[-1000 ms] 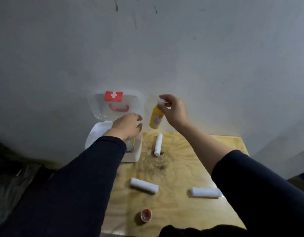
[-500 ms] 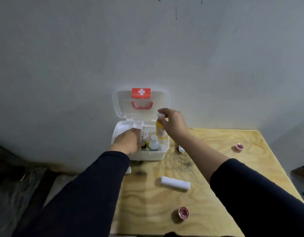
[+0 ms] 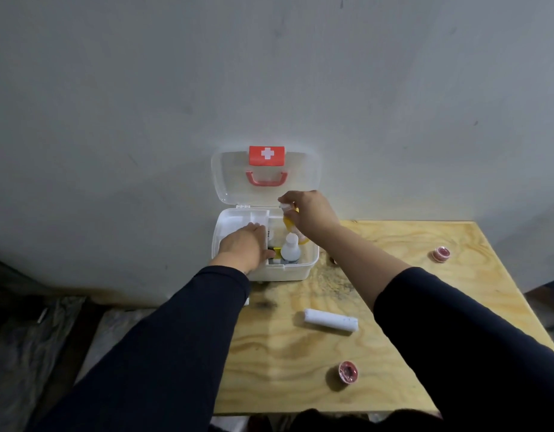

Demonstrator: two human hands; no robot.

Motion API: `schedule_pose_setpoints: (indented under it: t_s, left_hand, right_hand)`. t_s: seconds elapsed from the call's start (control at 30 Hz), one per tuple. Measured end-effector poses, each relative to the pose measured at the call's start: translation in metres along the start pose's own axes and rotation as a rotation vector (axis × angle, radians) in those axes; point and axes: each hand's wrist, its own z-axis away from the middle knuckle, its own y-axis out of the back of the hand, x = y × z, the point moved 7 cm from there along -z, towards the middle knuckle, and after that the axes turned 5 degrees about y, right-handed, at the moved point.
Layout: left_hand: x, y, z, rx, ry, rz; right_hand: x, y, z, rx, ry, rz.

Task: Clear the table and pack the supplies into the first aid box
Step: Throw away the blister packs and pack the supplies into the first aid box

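The white first aid box (image 3: 288, 272) stands open at the table's (image 3: 409, 244) far left corner, lid up against the wall, with a white bottle (image 3: 290, 251) upright inside. The right hand (image 3: 310, 213) pinches the cap end of a yellow bottle (image 3: 289, 224), held nearly upright, cap up, its base down in the box and mostly hidden by the hand. The left hand (image 3: 243, 247) lies flat and spread on the inner tray (image 3: 238, 221), grasping nothing visible; a bandage roll (image 3: 331, 320) lies across the table, well apart.
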Motion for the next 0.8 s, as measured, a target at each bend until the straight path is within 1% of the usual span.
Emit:
schedule_pose_setpoints:
  t_s: [0.13,0.27,0.37,0.5,0.57,0.8]
  left_hand:
    - [0.001,0.002,0.006,0.022,-0.011,0.016]
    - [0.003,0.003,0.006,0.007,0.012,0.009]
    - [0.004,0.001,0.003,0.003,0.03,-0.006]
    - [0.004,-0.002,-0.001,-0.041,0.059,-0.032]
    - [0.005,-0.002,-0.001,-0.03,0.049,-0.017]
    - [0.005,-0.002,0.004,0.0,0.041,0.012]
  right_hand:
    - [0.015,0.006,0.005,0.092,-0.061,-0.116]
    - [0.021,0.013,0.008,0.114,-0.065,-0.164]
    - [0.017,0.017,0.008,0.104,-0.045,-0.12]
    - [0.01,0.015,0.006,0.044,-0.039,-0.041]
    - [0.012,0.01,0.008,0.014,-0.053,-0.03]
    - [0.022,0.013,0.017,0.018,-0.077,-0.091]
